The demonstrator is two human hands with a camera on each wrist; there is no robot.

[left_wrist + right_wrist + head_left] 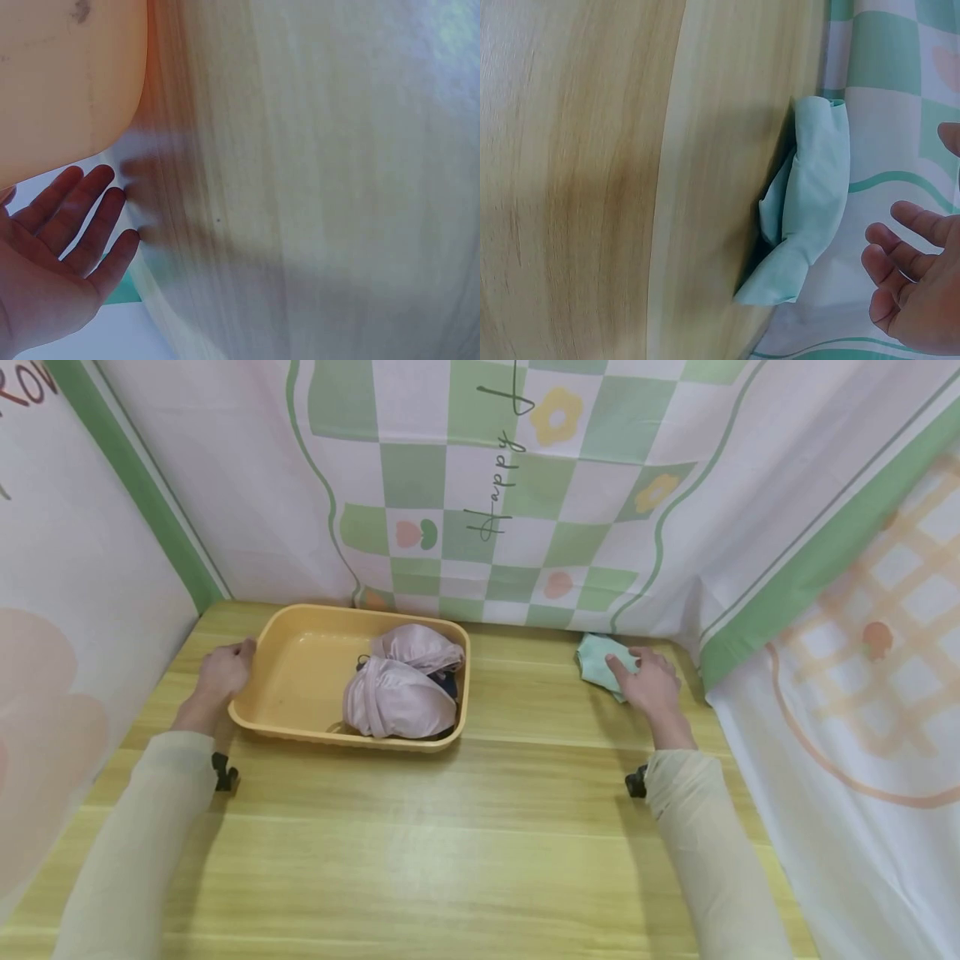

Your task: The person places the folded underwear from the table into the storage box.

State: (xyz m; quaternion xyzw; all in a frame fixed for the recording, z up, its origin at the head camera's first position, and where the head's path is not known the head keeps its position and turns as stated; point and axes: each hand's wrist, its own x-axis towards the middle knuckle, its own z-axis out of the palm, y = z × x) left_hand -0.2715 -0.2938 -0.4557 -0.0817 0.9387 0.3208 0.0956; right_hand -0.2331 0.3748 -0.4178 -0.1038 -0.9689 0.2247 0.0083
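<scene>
A yellow plastic tray (288,672) sits at the back left of the wooden table. In its right half lies a bundle of shiny pale pink fabric (401,702), with something dark partly covered by it. My left hand (225,672) is at the tray's left edge, and the left wrist view shows its fingers (88,225) spread and straight beside the tray wall. At the back right rests a folded mint-green cloth (817,180). My right hand (651,681) hovers close over it, overlapping it in the head view; in the right wrist view the loosely bent fingers are apart from it.
A white and green checked curtain (480,485) hangs right behind the table's back edge. More printed cloth walls flank the left side and the right side (862,677). Bare wooden tabletop (450,843) stretches across the front and between the tray and the mint-green cloth.
</scene>
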